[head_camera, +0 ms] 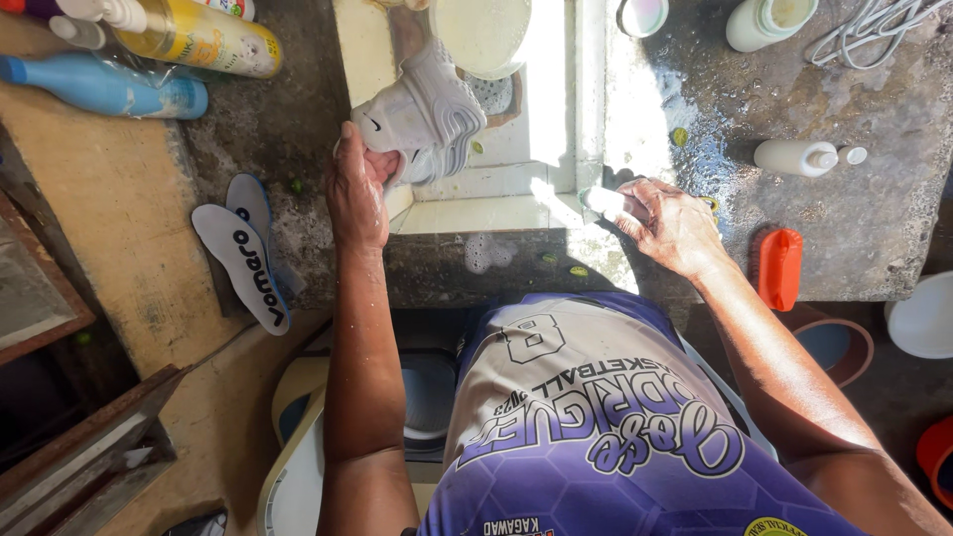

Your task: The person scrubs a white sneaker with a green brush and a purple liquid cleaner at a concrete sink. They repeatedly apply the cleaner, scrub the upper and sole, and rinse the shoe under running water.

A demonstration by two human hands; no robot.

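Observation:
My left hand (355, 189) grips a white sneaker (427, 114) by its heel end, holding it tilted over a small tiled sink (496, 203). My right hand (667, 223) rests on the wet concrete counter at the sink's right edge, fingers closed around a small pale object (606, 201) that is washed out by sunlight; I cannot tell what it is. A round pale basin (483, 35) sits in the sink behind the shoe.
Two grey insoles (243, 248) lie on the counter to the left. Bottles (149, 60) lie at the top left. An orange scrub brush (779, 266), a white bottle (794, 157) and a coiled cord (874, 35) are on the right. Buckets (839, 342) stand below.

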